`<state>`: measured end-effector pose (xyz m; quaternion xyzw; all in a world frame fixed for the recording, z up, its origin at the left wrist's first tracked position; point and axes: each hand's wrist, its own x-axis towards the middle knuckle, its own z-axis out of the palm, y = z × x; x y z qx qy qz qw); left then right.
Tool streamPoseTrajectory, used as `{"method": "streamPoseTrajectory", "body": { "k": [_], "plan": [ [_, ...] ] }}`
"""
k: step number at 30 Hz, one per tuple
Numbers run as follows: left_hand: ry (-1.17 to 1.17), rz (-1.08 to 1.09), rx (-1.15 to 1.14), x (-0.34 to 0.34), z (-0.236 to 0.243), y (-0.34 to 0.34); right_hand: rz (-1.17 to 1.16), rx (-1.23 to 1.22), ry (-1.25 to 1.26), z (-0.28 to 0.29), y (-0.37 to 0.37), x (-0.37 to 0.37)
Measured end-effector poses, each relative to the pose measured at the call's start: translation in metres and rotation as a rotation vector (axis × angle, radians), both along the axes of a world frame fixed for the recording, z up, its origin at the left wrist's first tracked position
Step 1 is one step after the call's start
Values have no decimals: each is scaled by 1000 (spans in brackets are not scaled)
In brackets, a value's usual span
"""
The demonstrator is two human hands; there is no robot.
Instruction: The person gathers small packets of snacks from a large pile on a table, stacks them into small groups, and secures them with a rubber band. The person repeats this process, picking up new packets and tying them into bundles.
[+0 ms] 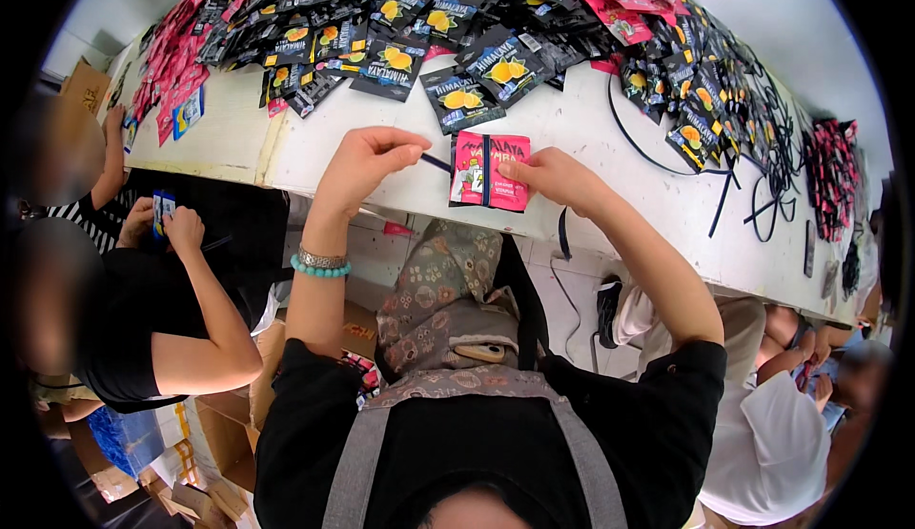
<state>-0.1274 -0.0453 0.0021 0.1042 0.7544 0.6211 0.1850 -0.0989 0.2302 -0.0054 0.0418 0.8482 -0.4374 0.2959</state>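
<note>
Just over the table's near edge is a bundle of small packets (508, 200), a pink one on top and darker edges showing beneath. A dark strap (437, 162) runs round it and stands out to the left. My right hand (560, 178) grips the bundle's right side, thumb on the pink front; the fingers behind are hidden. To the left, my left hand (374, 160) pinches the strap's free end between thumb and fingertips. Black packets with yellow fruit (463, 100) lie on the table just beyond the bundle.
A large heap of black and pink packets (391, 10) covers the far side of the white table (381, 119). Loose black straps (777, 181) lie at the right. Co-workers sit left and right; one at left holds a blue packet (163, 213). Cardboard boxes (224, 424) stand lower left.
</note>
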Motion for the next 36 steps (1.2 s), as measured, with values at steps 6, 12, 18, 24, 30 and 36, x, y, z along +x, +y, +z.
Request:
{"method": "streamPoseTrajectory", "body": {
  "k": [6, 12, 18, 24, 30, 36],
  "plan": [
    [-176, -324, 298, -19, -5, 47, -5, -83, 42, -6, 0, 0],
    [54, -188, -99, -13, 3, 78, 0, -86, 36, -4, 3, 0],
    [-5, -84, 64, -8, -1, 86, 0, -75, 82, -16, -1, -5],
    [525, -121, -284, -8, -45, 117, 7, 61, 191, -3, 5, 4],
    [530, -10, -480, 11, -31, 120, 252, 615, 358, 17, 1, -15],
    [528, 45, -379, 15, -38, 125, 7, 21, 406, 56, 5, 1]
  ]
}}
